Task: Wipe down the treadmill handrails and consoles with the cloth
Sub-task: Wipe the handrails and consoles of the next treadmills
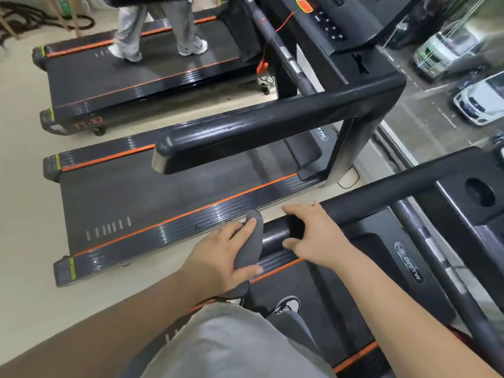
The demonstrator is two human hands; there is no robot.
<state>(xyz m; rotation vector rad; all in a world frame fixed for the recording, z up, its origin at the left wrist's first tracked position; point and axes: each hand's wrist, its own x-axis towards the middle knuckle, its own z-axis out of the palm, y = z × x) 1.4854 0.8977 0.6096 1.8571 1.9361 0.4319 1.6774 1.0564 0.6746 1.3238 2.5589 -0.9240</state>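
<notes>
I stand on a black treadmill with orange trim. Its left handrail [278, 236] runs from the lower middle up to the right, toward the console [463, 214]. My left hand [218, 255] is closed around a grey cloth [249, 241] pressed over the rail's near end, index finger on top and thumb below. Just beyond it, my right hand [313, 233] grips the same rail, with fingers over the top and thumb underneath. A short bare stretch of rail shows between the two hands.
A second treadmill [163, 208] with a thick black handrail [259, 129] stands to the left. Another person's legs [152, 28] are on a third treadmill [152, 72] beyond it. Its console [327, 23] is at the top. A window on the right shows parked cars [480, 102] below.
</notes>
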